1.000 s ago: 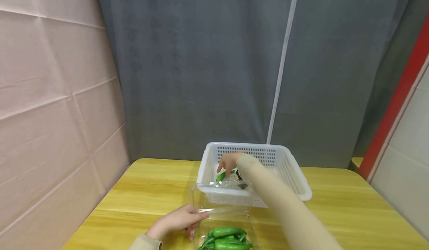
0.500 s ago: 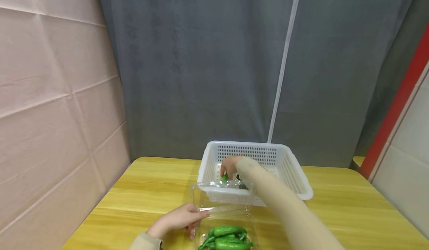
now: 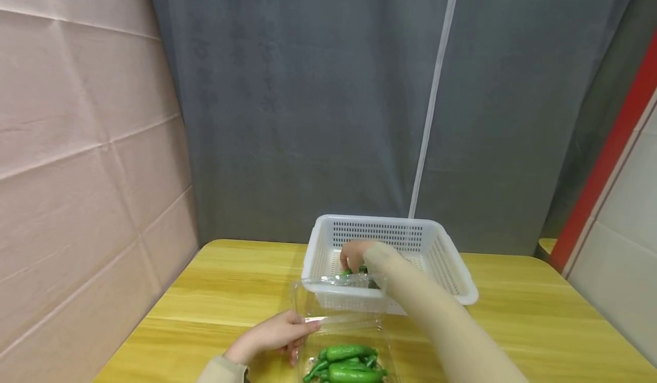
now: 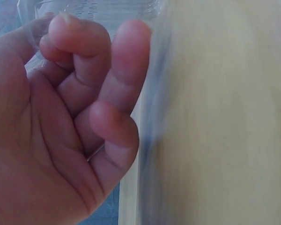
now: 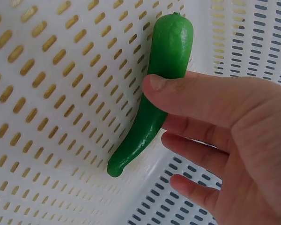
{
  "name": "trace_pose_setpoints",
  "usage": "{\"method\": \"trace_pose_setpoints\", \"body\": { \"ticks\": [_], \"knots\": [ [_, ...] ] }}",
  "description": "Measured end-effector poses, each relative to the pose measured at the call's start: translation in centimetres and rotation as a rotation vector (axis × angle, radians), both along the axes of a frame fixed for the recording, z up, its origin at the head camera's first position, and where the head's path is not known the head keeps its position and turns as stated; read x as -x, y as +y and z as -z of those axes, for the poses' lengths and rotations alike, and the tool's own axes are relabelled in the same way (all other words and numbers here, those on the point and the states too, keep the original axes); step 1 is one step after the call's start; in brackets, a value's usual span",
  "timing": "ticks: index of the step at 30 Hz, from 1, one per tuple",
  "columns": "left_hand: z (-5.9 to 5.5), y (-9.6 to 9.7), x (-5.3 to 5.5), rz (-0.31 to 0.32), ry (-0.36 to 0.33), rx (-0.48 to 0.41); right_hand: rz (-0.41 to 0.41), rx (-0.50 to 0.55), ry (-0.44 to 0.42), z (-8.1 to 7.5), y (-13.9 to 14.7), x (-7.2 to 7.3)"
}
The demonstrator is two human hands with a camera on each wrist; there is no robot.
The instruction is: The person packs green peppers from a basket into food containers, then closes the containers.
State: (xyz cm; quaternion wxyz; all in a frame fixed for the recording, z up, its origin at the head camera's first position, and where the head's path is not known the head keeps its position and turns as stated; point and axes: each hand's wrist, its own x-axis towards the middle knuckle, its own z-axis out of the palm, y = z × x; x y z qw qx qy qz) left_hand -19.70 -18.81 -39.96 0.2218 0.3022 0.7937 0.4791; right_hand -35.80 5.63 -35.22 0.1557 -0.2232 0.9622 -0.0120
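Inside the white plastic basket (image 3: 451,263), my right hand (image 3: 355,253) pinches a green pepper (image 5: 171,49) between thumb and fingers. The right wrist view shows the pepper slanting along the slotted basket wall. My left hand (image 3: 279,333) grips the left edge of a clear plastic clamshell box (image 3: 341,321) with thumb and forefinger; its other fingers curl loosely in the left wrist view. Several green peppers (image 3: 354,351) lie in the near half of the box. Its raised lid stands in front of the basket, the upper edge overlapping the basket's near rim in the head view.
The yellow wood-grain table (image 3: 231,280) runs out to both sides of the basket. Behind it hangs a grey curtain (image 3: 308,115). A pale cloth-like wall (image 3: 87,200) stands on the left, and a white wall with a red strip on the right.
My right hand has reached lower into the basket and taken hold of the pepper that lay there. The left hand keeps its grip on the box.
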Motion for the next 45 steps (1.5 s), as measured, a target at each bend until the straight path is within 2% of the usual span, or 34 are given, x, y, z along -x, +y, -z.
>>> {"method": "trace_pose_setpoints", "body": {
  "ticks": [5, 11, 18, 27, 36, 45],
  "knots": [
    [-0.2, 0.2, 0.2, 0.019, 0.008, 0.005, -0.005, 0.015, -0.012, -0.8, 0.7, -0.3],
    [-0.1, 0.2, 0.3, 0.027, 0.012, 0.004, 0.036, 0.024, -0.031, -2.2, 1.4, -1.4],
    [0.3, -0.1, 0.7, 0.039, 0.033, 0.018, 0.065, 0.025, -0.004, -3.0, 3.0, -1.3],
    [0.3, -0.6, 1.3, 0.019, 0.042, 0.018, 0.081, 0.042, 0.04, -5.6, 5.2, -1.5],
    [0.6, -0.4, 1.6, 0.033, 0.02, 0.005, 0.091, 0.121, 0.031, -7.6, 8.2, -3.1],
    [0.5, -0.8, 2.1, 0.045, 0.03, 0.014, 0.087, 0.16, 0.008, -9.1, 9.4, -4.7]
  ]
}}
